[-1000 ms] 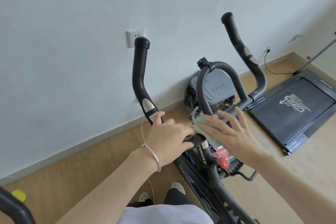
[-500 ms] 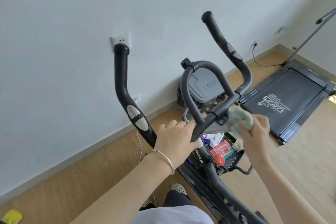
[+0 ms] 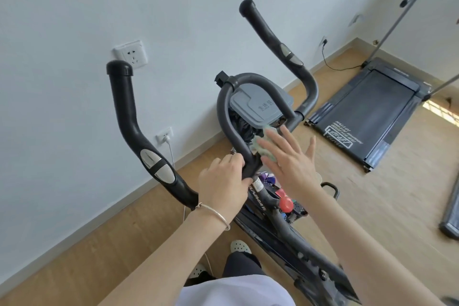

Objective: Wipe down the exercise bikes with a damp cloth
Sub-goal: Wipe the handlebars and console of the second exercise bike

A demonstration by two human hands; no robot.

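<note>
A black exercise bike (image 3: 278,221) stands in front of me with its handlebar (image 3: 129,117) rising left and right and a grey loop bar in the middle. My left hand (image 3: 223,181), with a silver bangle on the wrist, grips the handlebar's centre joint. My right hand (image 3: 288,161) lies flat with straight spread fingers, pressing a pale green cloth (image 3: 263,149) against the bar just right of the joint. Most of the cloth is hidden under the palm.
A grey-lidded bin (image 3: 258,104) sits by the wall behind the handlebar. A black treadmill (image 3: 367,117) lies on the wooden floor to the right. Wall sockets (image 3: 130,53) and a white cable are on the left. A red knob (image 3: 286,202) sticks out of the bike frame.
My right hand moved the cloth from the right side of the bar back to the centre and flattened out over it. My left hand stayed on the joint.
</note>
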